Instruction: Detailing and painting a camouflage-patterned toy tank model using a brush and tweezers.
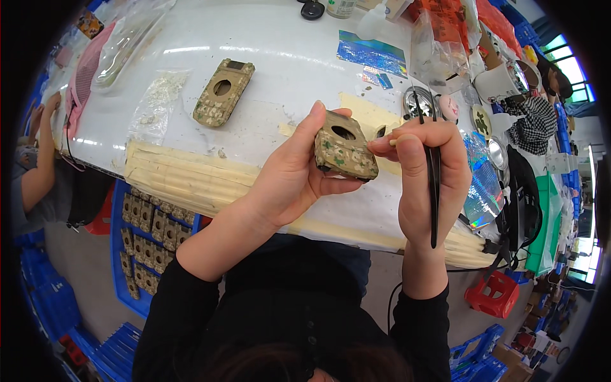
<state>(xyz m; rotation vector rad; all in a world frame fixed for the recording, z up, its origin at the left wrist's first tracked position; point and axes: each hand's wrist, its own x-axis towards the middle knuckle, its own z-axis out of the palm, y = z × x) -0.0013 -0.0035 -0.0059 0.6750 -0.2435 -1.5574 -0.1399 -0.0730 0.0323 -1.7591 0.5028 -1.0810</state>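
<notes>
My left hand point(289, 172) is closed around a camouflage-painted toy vehicle hull point(347, 159) with a round hole in its top. It holds the hull tilted above the white table. Just to the right, my right hand point(423, 184) grips black tweezers point(435, 197), whose tips point away from me. Its thumb and forefinger also pinch a tiny pale piece point(393, 142) beside the hull, too small to name. A second camouflage hull point(214, 109) lies on the table, apart from my hands. Beside that hull is a clear bag of small pale parts point(158, 102).
Masking tape point(191, 172) covers the table's front edge. Below left, a blue tray point(118, 223) holds several similar hulls. Shiny foil sheets point(372, 51), a metal dish point(417, 102) and plastic bags crowd the right side. Another person's arm point(39, 172) shows at far left. A red stool point(493, 294) stands lower right.
</notes>
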